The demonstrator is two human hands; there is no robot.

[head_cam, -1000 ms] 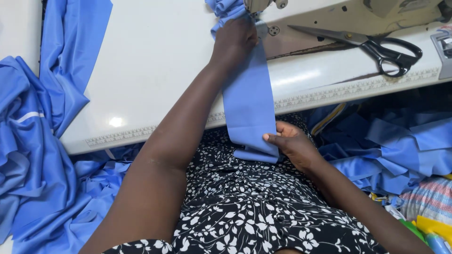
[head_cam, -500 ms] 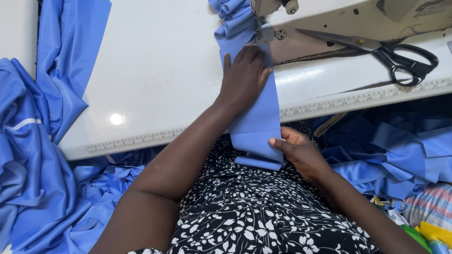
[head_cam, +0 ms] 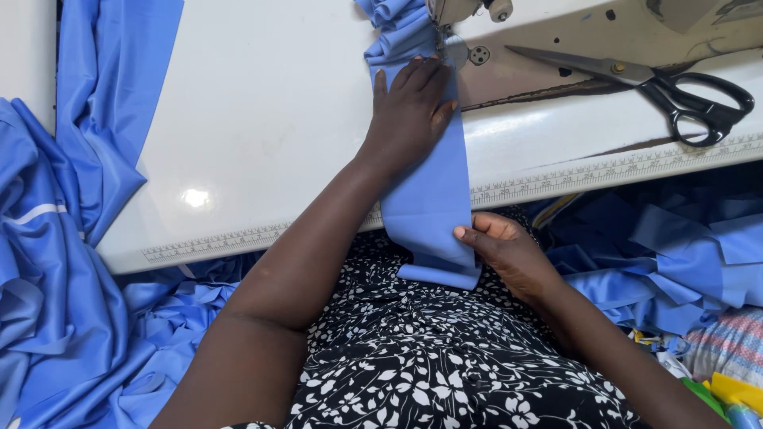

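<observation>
Blue fabric strip (head_cam: 429,199) runs from the sewing machine (head_cam: 556,48) at 12 o'clock down over the white table (head_cam: 262,119) edge to the lap. Left hand (head_cam: 409,107) lies flat, fingers spread, pressing the strip just below the needle. Right hand (head_cam: 505,250) at 5 o'clock pinches the strip's lower edge. Black scissors (head_cam: 660,83) at 2 o'clock; loose blue cloth (head_cam: 63,302) at 8 o'clock.

Folded cloth strip (head_cam: 425,199): plain blue
Smooth sewing table (head_cam: 262,119): white
Steel-bladed scissors (head_cam: 675,87): black handles
Printed dress (head_cam: 445,349): black, white flowers
</observation>
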